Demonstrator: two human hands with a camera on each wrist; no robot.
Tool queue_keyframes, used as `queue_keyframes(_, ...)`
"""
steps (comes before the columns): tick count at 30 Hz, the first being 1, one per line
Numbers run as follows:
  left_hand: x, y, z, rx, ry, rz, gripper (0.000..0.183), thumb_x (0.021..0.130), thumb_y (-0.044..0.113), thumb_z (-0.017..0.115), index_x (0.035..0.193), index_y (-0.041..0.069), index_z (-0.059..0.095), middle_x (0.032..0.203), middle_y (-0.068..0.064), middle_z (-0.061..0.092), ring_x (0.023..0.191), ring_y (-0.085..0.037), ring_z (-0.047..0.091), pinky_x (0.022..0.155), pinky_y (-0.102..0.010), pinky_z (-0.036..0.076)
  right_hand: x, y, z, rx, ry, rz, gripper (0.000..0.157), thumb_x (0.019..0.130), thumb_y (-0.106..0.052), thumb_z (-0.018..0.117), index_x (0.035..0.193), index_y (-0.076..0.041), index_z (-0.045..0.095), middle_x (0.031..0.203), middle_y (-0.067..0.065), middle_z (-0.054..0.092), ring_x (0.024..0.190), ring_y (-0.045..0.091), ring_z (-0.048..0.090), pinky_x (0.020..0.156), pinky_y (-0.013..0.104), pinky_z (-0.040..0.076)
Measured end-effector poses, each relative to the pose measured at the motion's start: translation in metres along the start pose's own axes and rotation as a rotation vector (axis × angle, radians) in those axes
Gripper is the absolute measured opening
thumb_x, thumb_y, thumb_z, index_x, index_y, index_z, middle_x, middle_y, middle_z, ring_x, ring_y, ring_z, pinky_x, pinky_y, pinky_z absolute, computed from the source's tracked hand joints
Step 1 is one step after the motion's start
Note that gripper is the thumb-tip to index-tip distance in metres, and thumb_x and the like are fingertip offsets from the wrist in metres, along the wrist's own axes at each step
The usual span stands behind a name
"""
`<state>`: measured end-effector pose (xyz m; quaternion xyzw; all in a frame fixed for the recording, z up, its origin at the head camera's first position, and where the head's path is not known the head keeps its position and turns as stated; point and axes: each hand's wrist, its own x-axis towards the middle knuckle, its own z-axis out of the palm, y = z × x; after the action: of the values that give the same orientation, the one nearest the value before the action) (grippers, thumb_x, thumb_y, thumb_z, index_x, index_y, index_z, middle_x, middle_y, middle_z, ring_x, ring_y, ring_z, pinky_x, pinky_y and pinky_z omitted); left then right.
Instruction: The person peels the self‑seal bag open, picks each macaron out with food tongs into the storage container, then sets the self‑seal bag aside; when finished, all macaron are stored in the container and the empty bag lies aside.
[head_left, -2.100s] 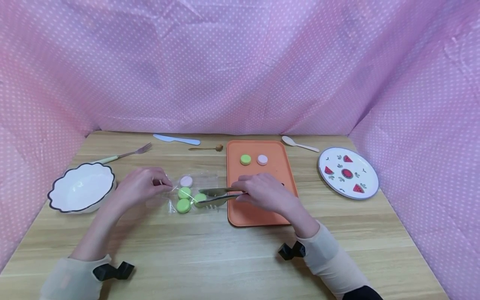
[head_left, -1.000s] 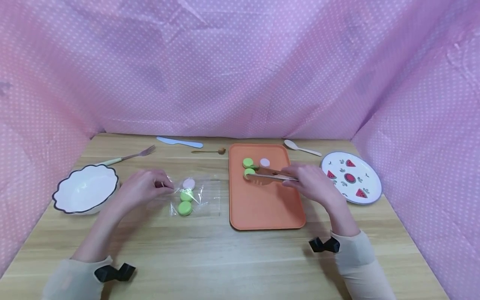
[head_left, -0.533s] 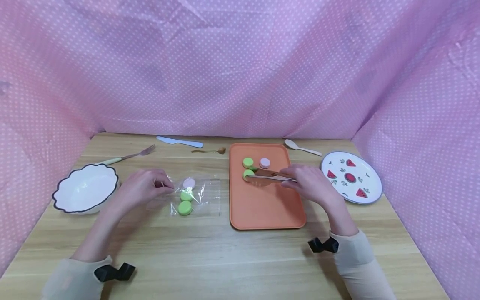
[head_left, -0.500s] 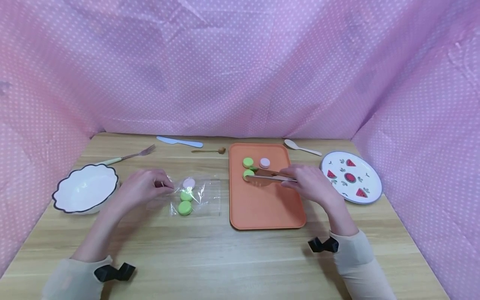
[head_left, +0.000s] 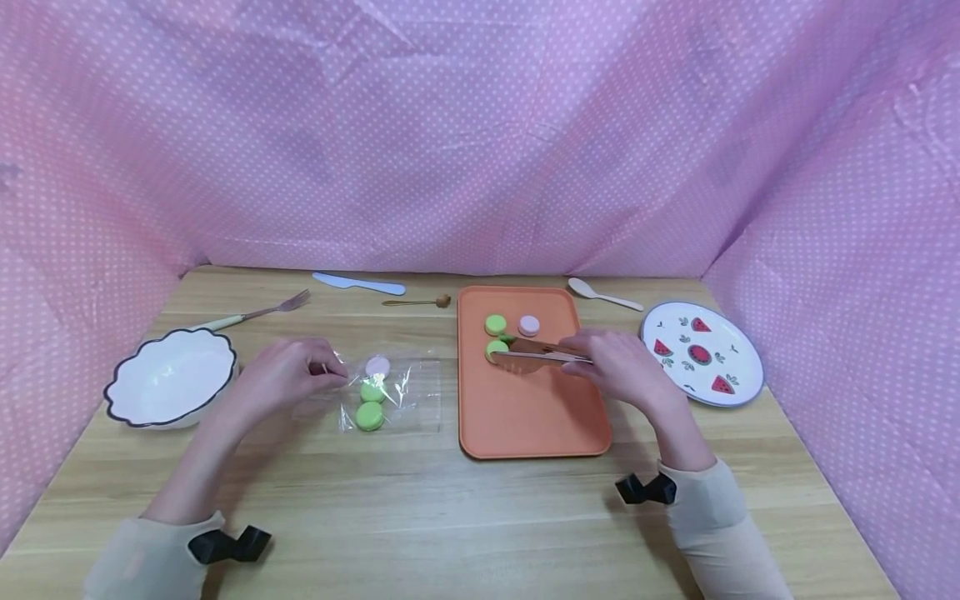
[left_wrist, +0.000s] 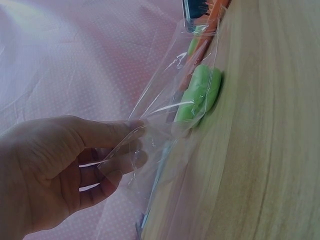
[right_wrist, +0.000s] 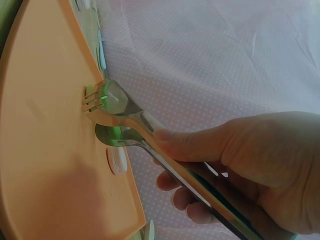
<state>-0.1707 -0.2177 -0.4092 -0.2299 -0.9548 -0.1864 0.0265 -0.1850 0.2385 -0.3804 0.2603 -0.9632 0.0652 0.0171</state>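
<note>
In the head view my left hand (head_left: pixel 288 375) pinches the edge of a clear plastic bag (head_left: pixel 417 396) lying on the table. Inside the bag are a pale pink macaron (head_left: pixel 377 367) and two green ones (head_left: pixel 370 416). My right hand (head_left: pixel 618 362) grips metal serving tongs (right_wrist: pixel 170 162), whose one end is slotted like a fork. Between the tong ends, at the left part of the orange tray (head_left: pixel 532 417), is a green macaron (head_left: pixel 495 349). Behind it on the tray sit another green macaron (head_left: pixel 496 325) and a pale pink one (head_left: pixel 528 326).
A scalloped white bowl (head_left: pixel 172 371) stands at the left, by a fork (head_left: pixel 258 313). Along the back lie a blue knife (head_left: pixel 358 284), a small gold-coloured utensil (head_left: pixel 416 302) and a pale spoon (head_left: pixel 603 295). A watermelon-patterned plate (head_left: pixel 701 354) is at the right.
Two seconds ago the tongs were at a green macaron in the bag. My right hand has moved right, and that macaron is at the tray. My left hand stays on the bag.
</note>
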Motion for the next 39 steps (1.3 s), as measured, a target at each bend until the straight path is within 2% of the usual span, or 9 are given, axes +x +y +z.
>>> queue_keyframes(39,0.0001,-0.0005,0.0004,-0.003,-0.002,-0.003,0.006,0.08,0.028,0.075,0.084,0.032,0.074,0.08,0.019,0.066,0.069,0.0,0.055,0.064,-0.025,0.042,-0.0004,0.0003,0.0003,-0.001,-0.005,0.003,0.031,0.086,-0.034,0.068,0.114,-0.021,0.067,0.098,-0.005,0.069,0.08,0.015,0.063,0.064,0.037,0.048)
